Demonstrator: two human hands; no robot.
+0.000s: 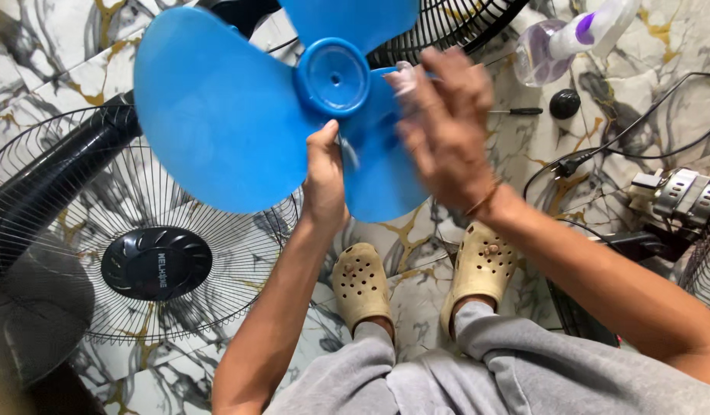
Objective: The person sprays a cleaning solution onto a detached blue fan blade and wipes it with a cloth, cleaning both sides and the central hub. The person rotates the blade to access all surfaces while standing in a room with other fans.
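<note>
While the left hand (324,173) grips the blue fan blade (239,115) from below, thumb and fingers pinched on the plastic just under the round hub (333,77), the right hand (447,127) lies flat against the lower right lobe, fingers spread and blurred; something pale shows at its fingertips, but what it is cannot be told.

Item 1, fan blade: 3 lobes, held face-up above the marble floor (416,238). The hub sits just above the left hand and to the left of the right hand, so the left hand is the nearer to it. The largest lobe runs away from the hub toward the left.

Item 2, wire fan guard (155,261): lies flat on the floor, below and left of the blade.

Item 3, spray bottle (570,34): right of the blade, well apart.

Item 4, screwdriver (516,111) and black knob (565,103): right of the blade, just beyond the right hand.

Item 5, fan motor (678,196): far right of the blade.
</note>
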